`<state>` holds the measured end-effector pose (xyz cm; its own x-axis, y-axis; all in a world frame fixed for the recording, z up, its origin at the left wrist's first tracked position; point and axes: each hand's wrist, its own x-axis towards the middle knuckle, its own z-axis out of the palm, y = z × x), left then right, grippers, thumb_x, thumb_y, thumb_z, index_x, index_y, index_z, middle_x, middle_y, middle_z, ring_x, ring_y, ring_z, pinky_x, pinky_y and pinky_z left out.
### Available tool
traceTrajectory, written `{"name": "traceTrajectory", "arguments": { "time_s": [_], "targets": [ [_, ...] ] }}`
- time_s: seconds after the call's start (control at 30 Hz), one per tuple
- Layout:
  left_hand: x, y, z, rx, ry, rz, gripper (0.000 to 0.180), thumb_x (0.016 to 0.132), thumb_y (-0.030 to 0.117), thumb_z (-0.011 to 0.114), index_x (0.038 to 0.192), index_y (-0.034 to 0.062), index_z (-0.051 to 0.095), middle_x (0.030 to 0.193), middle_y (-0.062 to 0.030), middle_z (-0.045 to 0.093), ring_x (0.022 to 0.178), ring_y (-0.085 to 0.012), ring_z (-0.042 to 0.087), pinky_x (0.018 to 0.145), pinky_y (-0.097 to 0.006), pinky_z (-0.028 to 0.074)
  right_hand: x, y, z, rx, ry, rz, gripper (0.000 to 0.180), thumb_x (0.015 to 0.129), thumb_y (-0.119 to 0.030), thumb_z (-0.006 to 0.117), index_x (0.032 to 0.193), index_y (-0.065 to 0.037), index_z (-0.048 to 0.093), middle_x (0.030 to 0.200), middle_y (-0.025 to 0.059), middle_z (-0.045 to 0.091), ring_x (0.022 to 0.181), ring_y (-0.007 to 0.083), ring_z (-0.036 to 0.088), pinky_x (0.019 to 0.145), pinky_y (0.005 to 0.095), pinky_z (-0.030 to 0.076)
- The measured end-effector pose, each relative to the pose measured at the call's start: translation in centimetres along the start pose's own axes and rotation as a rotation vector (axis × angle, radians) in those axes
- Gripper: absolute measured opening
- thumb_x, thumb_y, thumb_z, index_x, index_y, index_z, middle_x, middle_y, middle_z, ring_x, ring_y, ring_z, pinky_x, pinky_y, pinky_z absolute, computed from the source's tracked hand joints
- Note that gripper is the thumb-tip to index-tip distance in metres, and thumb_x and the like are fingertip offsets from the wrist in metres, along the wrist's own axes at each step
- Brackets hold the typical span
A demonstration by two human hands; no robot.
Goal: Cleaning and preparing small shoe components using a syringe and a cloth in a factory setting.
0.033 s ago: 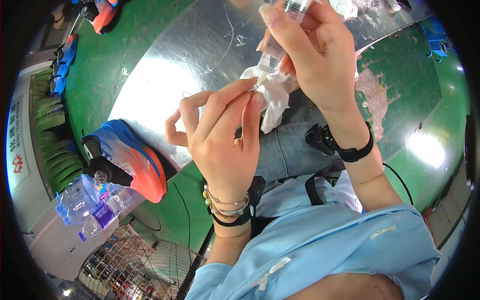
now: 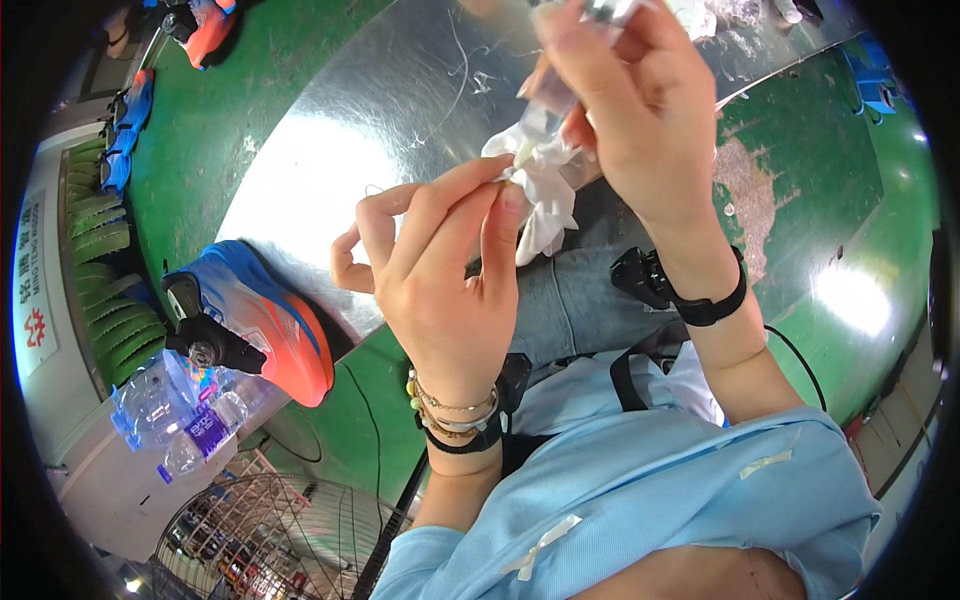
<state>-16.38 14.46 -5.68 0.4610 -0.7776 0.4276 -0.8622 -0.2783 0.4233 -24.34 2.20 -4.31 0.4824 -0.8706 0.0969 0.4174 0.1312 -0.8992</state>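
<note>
My right hand [image 2: 645,130] is closed around a clear, syringe-like tube [image 2: 550,98], slanting down toward my left fingertips and smeared by motion. A pale tip [image 2: 522,153] shows at the tube's lower end, close to those fingertips. With thumb and forefinger pinched together, my left hand [image 2: 440,245] grips something too small to make out; its other fingers are bent and spread. White crumpled tissue [image 2: 548,205] hangs right beside the pinch, below the tube. Which fingers hold the tissue, if any, cannot be told.
A shiny metal table [image 2: 320,150] lies beyond my hands. On its left corner stands a blue and orange sneaker [image 2: 255,315] with a black device. Clear plastic bottles [image 2: 205,430] and a wire fan cage [image 2: 270,530] are at lower left. More sneakers [image 2: 125,130] stand far left.
My right hand has shifted slightly up and right with the tube, which is now blurred. The tissue has changed shape a little. My left hand has hardly moved.
</note>
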Motion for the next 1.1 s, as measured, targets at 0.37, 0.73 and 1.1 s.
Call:
{"name": "traceTrajectory", "arguments": {
  "time_s": [0.37,0.73,1.1],
  "targets": [
    [-0.2,-2.2,0.6,-0.113,0.152,-0.157,0.007,0.079,0.017,0.067,0.081,0.0097,0.068,0.091,0.0048,0.066,0.082,-0.0127,0.05,0.083,-0.029,0.027,-1.8,3.6,-5.6,-0.631,-0.14,-0.697,0.021,0.085,-0.011,0.062,0.103,-0.008,0.051,0.079,0.0087,0.058,0.064,0.0168,0.058,0.058,0.0283,0.049],
    [-0.5,-0.5,-1.2,-0.521,0.053,-0.36,0.009,0.084,0.001,0.06,0.085,-0.0061,0.066,0.101,-0.0119,0.058,0.093,-0.0155,0.055,0.081,-0.026,0.042,-3.1,4.0,-4.8,-1.097,-0.264,-1.215,0.031,0.06,-0.009,0.074,0.091,-0.015,0.069,0.083,-0.0034,0.05,0.057,0.0135,0.042,0.046,0.0232,0.033],
    [0.4,-2.0,-2.3,-0.361,0.167,-0.15,0.007,0.08,0.002,0.064,0.081,-0.0048,0.064,0.104,-0.0134,0.058,0.1,-0.0228,0.053,0.095,-0.04,0.034,-1.7,1.7,-3.4,-0.778,-0.211,-0.78,0.026,0.065,-0.003,0.074,0.09,-0.008,0.068,0.083,0.0051,0.06,0.069,0.0169,0.056,0.061,0.0254,0.046]
  ]
}}
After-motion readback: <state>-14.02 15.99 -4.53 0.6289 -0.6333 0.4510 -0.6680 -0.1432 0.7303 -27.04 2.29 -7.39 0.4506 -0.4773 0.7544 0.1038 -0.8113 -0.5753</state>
